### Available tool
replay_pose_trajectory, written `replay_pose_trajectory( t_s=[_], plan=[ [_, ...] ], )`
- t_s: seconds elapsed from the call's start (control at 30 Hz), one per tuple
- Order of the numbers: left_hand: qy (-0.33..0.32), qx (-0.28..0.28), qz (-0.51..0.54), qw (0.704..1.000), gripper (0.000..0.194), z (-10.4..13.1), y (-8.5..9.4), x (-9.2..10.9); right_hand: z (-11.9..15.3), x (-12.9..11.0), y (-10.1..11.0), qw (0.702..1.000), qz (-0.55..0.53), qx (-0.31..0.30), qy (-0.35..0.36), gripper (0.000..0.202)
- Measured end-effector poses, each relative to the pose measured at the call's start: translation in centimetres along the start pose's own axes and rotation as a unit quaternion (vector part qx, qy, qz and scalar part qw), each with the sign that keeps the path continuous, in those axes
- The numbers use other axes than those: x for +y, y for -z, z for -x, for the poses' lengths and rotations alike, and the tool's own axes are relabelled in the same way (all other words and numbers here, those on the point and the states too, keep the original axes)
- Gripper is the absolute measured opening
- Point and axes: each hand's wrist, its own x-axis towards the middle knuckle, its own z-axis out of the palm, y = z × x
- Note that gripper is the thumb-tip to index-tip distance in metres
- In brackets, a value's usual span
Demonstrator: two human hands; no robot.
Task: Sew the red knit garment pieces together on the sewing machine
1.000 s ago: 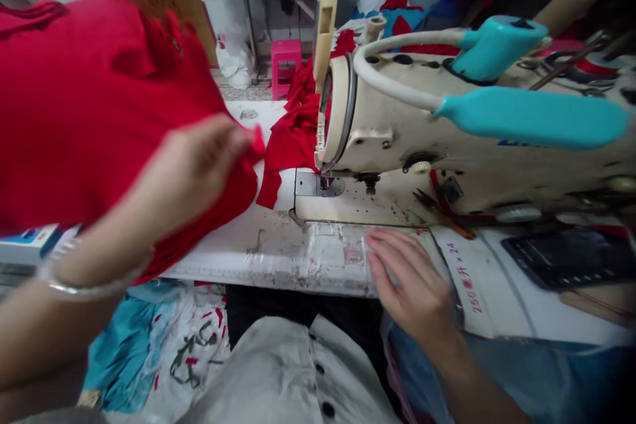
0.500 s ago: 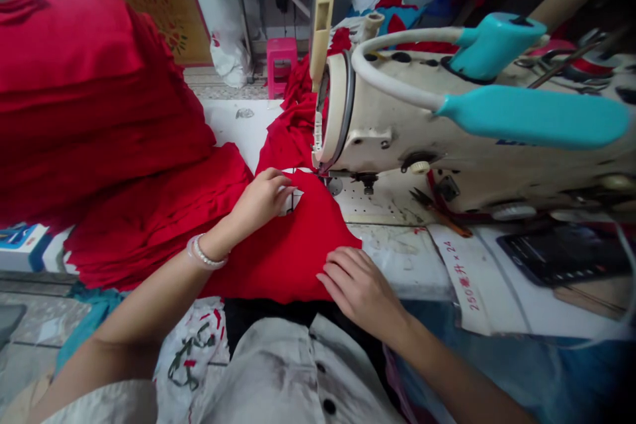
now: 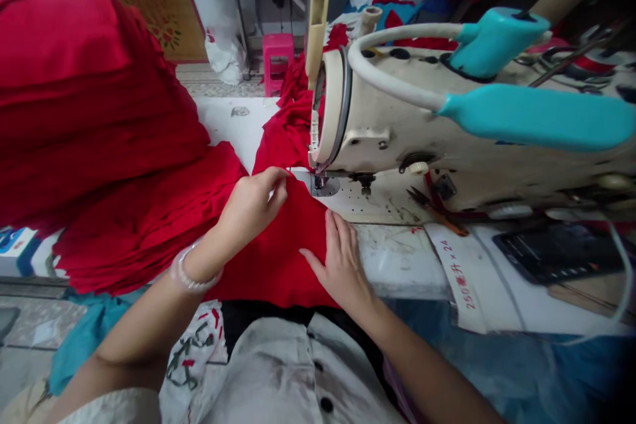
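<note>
My left hand [image 3: 256, 202] is closed in a pinch at the upper left edge of a red fabric piece [image 3: 283, 258], just left of the sewing machine's presser foot [image 3: 320, 182]. A small whitish bit shows between its thumb and fingers, too small to name. Flat on the right side of the same cloth lies my right hand [image 3: 342, 262], its fingers stretched and the thumb apart. The fabric's right edge runs diagonally below the needle plate [image 3: 328, 191], which is now bare. The sewing machine [image 3: 392, 112] fills the right.
A tall stack of red cloth [image 3: 99, 106] stands at left. Thread snips [image 3: 442, 212] lie by the machine bed, near a phone [image 3: 556, 248] and a lettered cardboard strip [image 3: 457, 278]. A turquoise lamp [image 3: 536, 116] arches over the machine. More red cloth [image 3: 283, 132] lies behind the needle.
The red piece has shifted left, away from the needle, uncovering the plate. My right hand has moved up and left onto it. The white, dark-lined piece at my left fingertips is now mostly hidden.
</note>
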Motion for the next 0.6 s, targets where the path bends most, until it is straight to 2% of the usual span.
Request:
replay_pose_trajectory(
  t_s=[0.03,0.1,0.13,0.17,0.27,0.33,0.4,0.5,0.57,0.6],
  plan=[
    [-0.018,-0.047,0.065,0.997,0.025,1.0,0.5,0.8,0.0,0.0,-0.1,1.000,-0.005,-0.001,0.006,0.075],
    [-0.043,-0.163,0.176,0.970,0.027,2.6,0.6,1.9,0.1,0.2,0.0,0.999,-0.033,0.004,0.031,0.065],
    [-0.042,-0.201,0.204,0.957,0.028,3.2,0.2,2.0,0.3,0.3,0.2,0.998,-0.047,0.011,0.049,0.061],
    [-0.036,-0.215,0.213,0.953,0.028,3.6,-0.4,1.9,0.4,0.4,0.4,0.996,-0.057,0.019,0.067,0.058],
    [-0.050,-0.198,0.173,0.963,0.032,3.9,-3.0,0.4,1.0,0.8,1.1,0.988,-0.072,0.030,0.134,0.044],
    [-0.081,-0.188,0.120,0.971,0.034,4.0,-4.7,-0.7,1.2,1.1,1.3,0.979,-0.080,0.020,0.189,0.034],
    [-0.100,-0.187,0.052,0.976,0.038,3.9,-5.8,-1.2,0.8,1.0,1.2,0.976,-0.058,-0.004,0.208,0.029],
    [-0.107,-0.205,-0.057,0.971,0.048,3.3,-6.4,-1.3,-0.5,0.0,1.3,0.983,0.003,-0.041,0.176,0.028],
    [-0.087,-0.230,-0.114,0.963,0.051,2.5,-6.2,-1.5,-1.0,-1.3,2.6,0.981,-0.008,-0.075,0.181,0.030],
    [-0.072,-0.244,-0.136,0.957,0.055,2.1,-5.9,-1.9,-0.8,-1.7,3.8,0.973,-0.039,-0.111,0.199,0.029]
  ],
)
